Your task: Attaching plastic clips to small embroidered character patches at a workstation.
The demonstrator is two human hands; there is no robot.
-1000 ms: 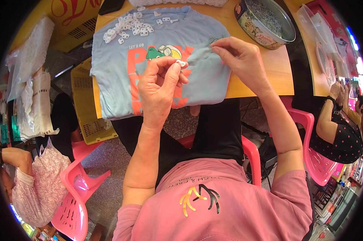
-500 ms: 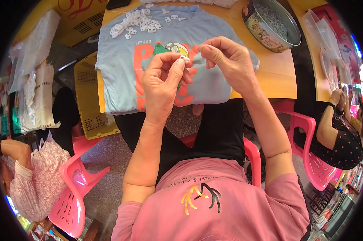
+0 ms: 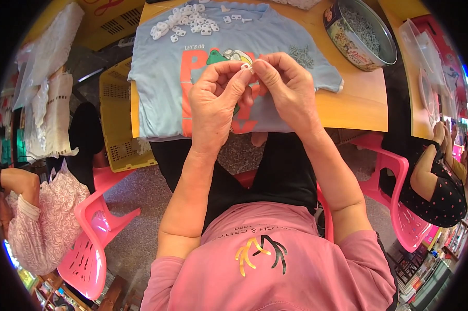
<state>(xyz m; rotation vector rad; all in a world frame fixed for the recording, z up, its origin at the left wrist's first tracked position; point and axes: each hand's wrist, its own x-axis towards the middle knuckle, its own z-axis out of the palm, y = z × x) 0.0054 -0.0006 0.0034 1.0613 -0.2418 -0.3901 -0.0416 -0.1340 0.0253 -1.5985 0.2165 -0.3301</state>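
Observation:
Between thumb and fingers, my left hand pinches a small white plastic piece with holes. My right hand is closed in a pinch right against that piece; whatever its fingertips hold is too small to make out. Both hands are above a light blue T-shirt with an orange print, spread over the table. A heap of similar white pieces lies on its far left part, with a few more apart from it. Beyond my right hand sits a small pile of thin grey metal bits.
An oval printed tin full of grey metal bits stands at the table's far right. A yellow plastic crate is left of the table. Pink chairs and seated people are on both sides.
My right hand has come left and down to meet the white piece in my left hand. My left hand has shifted slightly right. The metal pile is now uncovered.

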